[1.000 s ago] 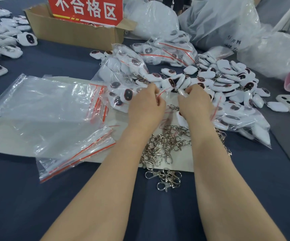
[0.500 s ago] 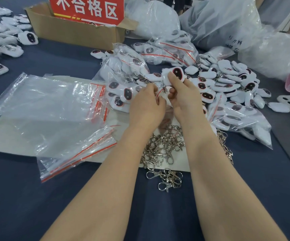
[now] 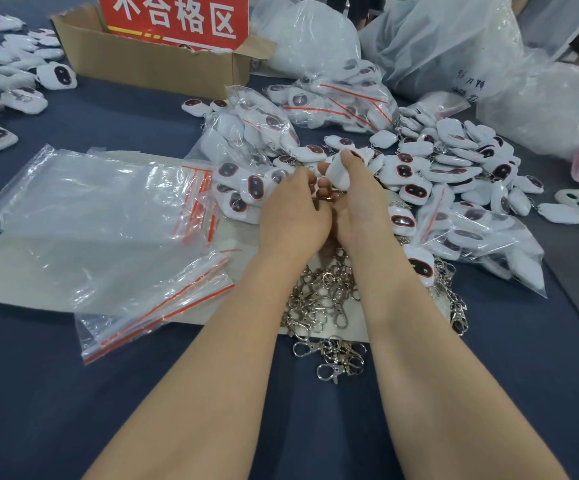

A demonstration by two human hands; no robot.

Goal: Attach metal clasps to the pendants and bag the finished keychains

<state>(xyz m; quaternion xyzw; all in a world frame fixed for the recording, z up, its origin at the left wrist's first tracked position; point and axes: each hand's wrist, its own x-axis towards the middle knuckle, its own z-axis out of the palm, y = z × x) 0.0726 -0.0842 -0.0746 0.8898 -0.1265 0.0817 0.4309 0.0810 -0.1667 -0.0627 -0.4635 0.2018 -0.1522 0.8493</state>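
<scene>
**Clasp meets pendant at packing tabletop**

Both hands work close together mid-frame, knuckles nearly touching. The right hand grips a white pendant btwn thumb and fingers. The pendant's long axis runs away from the person, far end raised, near end dipping toward the left hand. The left hand's fingers curl round a small clasp, mostly hidden, just below the pendant's near end. So the join sits btwn the two hands, w/ the left nearer the clasp and the right setting the pendant's angle. Whether the hook is already through the loop can't be told. Spare clasps lie heaped under the wrists, and loose pendants pile up to the right. Empty zip bags lie at left on the tabletop. Likely step: attaching, w/ bagging not yet begun and calling for a leftward reach.
</scene>
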